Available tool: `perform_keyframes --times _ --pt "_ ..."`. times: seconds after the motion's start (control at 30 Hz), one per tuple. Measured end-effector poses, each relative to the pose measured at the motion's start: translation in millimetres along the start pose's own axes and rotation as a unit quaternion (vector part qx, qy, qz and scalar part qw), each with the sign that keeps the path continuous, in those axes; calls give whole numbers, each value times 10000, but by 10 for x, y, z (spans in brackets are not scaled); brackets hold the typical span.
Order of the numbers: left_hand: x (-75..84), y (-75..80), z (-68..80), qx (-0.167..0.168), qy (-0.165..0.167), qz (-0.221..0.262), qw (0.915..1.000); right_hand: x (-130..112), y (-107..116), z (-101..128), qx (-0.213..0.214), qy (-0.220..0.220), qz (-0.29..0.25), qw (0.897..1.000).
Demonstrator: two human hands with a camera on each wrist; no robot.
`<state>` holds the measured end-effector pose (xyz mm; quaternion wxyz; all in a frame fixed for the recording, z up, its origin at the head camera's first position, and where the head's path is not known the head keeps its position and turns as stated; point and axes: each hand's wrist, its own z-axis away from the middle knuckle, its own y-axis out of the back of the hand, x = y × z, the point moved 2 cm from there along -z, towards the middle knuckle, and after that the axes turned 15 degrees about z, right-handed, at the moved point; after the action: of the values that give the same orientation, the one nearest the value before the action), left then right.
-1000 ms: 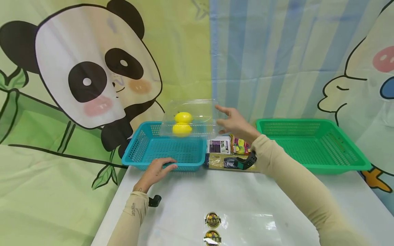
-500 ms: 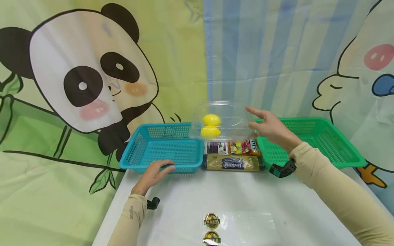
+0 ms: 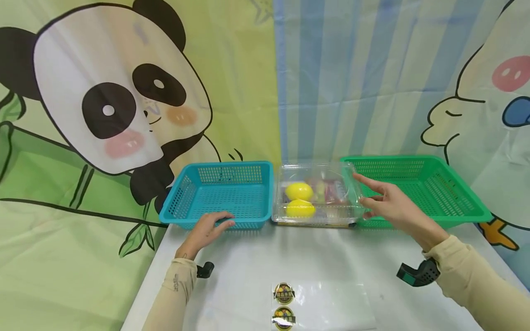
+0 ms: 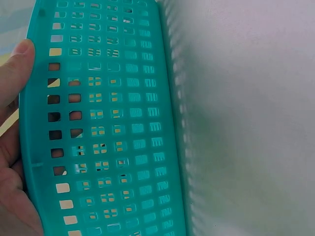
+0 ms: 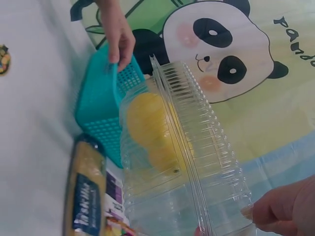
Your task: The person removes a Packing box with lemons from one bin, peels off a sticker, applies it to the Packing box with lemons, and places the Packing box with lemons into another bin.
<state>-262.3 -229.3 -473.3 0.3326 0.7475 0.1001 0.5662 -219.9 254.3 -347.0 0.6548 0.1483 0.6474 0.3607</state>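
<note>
The clear plastic box [image 3: 318, 195] with two yellow lemons [image 3: 299, 191] inside sits on top of some snack packets [image 5: 84, 196], in the gap between the blue basket [image 3: 221, 193] and the green basket [image 3: 418, 188]. The box is shut, with its lid on top, so the lemons cannot roll out.

The right hand [image 3: 387, 204] is at the right end of the box. Its fingers [image 3: 366, 183] are nearly straight and touch the box's edge. In the right wrist view, the fingertips [image 5: 268, 209] press on the rim where lid and bottom meet. It looks like the hand is steadying the box on the bumpy packets, not grabbing it tight.

The left hand [image 3: 207, 230] holds the front wall of the blue basket. The thumb [image 4: 17, 64] is on the outside and the other fingers show through the little holes from inside, so the hand pinches the wall. This likely keeps the light basket from sliding on the smooth white counter [image 3: 248, 276].

Near the front of the counter lies a clear sheet with two round stickers [image 3: 285, 294]. Behind it all hangs a cloth with a big panda [image 3: 112, 92].
</note>
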Motion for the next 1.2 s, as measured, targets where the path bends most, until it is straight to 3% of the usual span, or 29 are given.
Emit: perform_keyframes --times 0.3,0.57,1.2 --pt "28 54 -2 98 50 -135 9998 184 -250 230 79 167 -522 9985" --pt "21 46 -4 94 113 -171 9997 307 -449 356 -104 50 -857 9963" --pt "27 -13 -9 39 41 -66 10000 628 -903 409 -167 -457 -1244 9910"
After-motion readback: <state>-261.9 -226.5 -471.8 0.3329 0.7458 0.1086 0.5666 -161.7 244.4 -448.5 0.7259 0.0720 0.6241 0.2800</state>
